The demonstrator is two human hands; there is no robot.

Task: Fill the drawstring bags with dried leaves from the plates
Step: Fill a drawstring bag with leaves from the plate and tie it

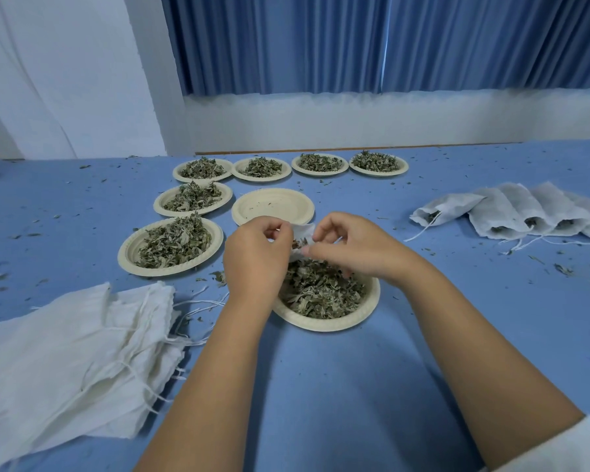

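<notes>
I pinch the mouth of one bag point(303, 232) with both hands. My left hand point(254, 257) is on its nine o'clock edge and my right hand point(349, 248) on its three o'clock edge, fingers curled. I cannot tell whether the right also holds leaves. The bag hangs over the near plate point(368, 310), which is heaped with leaves point(321, 291).

I judge the job under halfway. A row of filled bags point(525, 212) lies at three o'clock, and one empty plate point(273, 206) sits at twelve, just beyond my hands. Still to do are six full plates point(124, 254) from ten to one o'clock, and a pile of flat bags point(65, 352) waits at eight.
</notes>
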